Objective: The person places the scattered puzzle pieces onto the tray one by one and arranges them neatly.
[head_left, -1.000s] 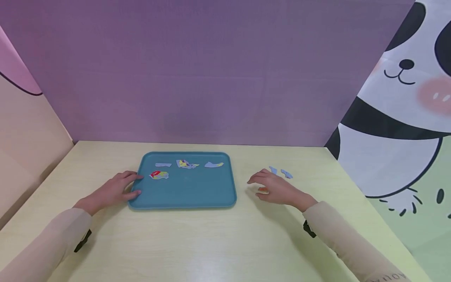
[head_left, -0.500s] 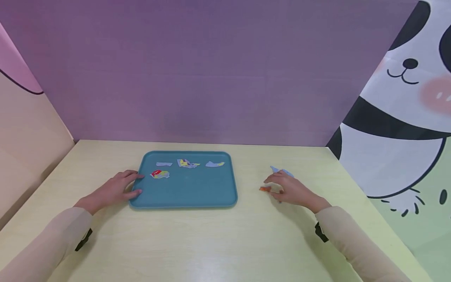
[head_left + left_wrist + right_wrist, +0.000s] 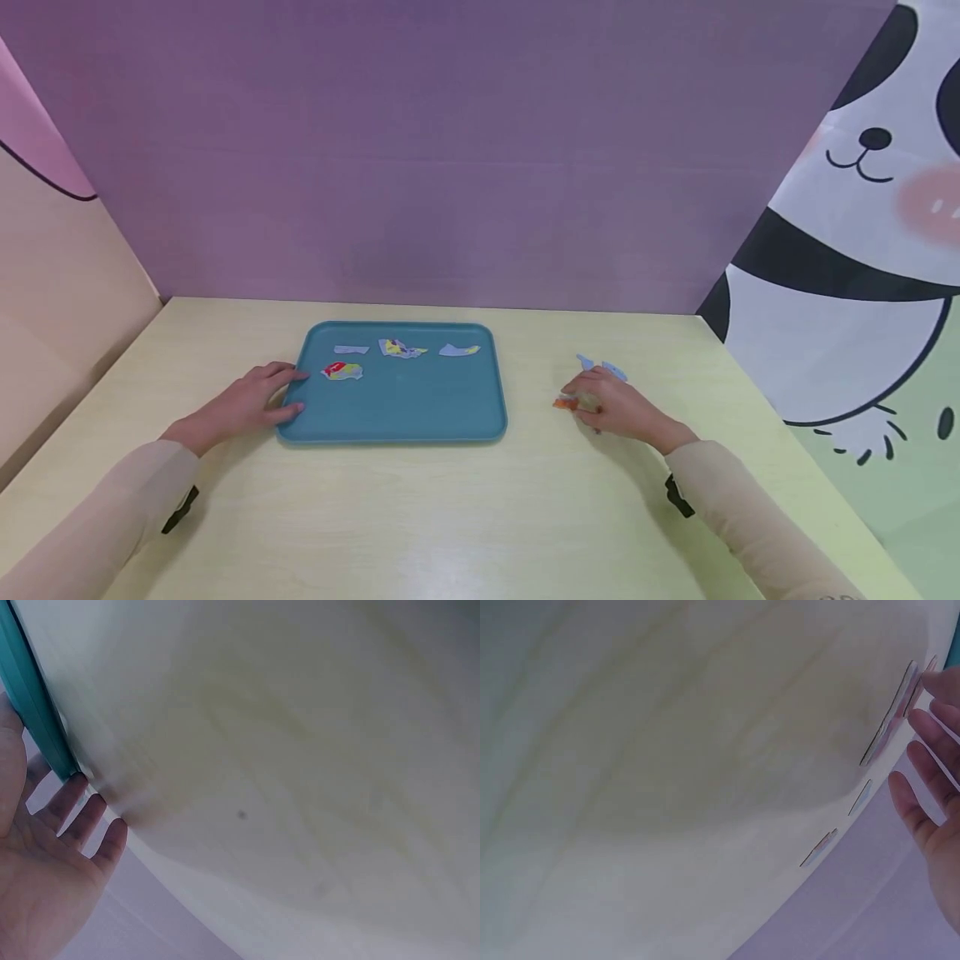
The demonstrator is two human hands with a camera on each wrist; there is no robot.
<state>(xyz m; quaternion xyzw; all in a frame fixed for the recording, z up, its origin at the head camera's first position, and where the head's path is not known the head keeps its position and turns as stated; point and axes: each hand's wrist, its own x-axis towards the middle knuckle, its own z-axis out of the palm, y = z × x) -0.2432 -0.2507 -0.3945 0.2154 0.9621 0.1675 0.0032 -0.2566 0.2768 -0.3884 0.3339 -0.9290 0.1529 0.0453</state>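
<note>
While a pale strip (image 3: 351,349), a yellow-and-purple scrap (image 3: 400,348) and a yellow-tipped scrap (image 3: 457,350) already lie in a row across the upper part of the blue tray (image 3: 420,408), a red-and-yellow scrap (image 3: 342,371) sits alone beneath the strip, with bare tray to its right. That makes four placed; the work seems roughly halfway, though this is a judgement. What appears left lies on the desk (image 3: 390,525), right of the frame's centre: an orange scrap (image 3: 565,403), with a narrow blue scrap (image 3: 585,362) and a wider blue scrap (image 3: 615,371) above it. Over the orange scrap's right end, the right hand (image 3: 611,404) has its fingers and thumb bent; whether they grip anything cannot be told. At middle left, the left hand (image 3: 240,404), fingers loosely extended, touches the tray's left rim, probably steadying it.
</note>
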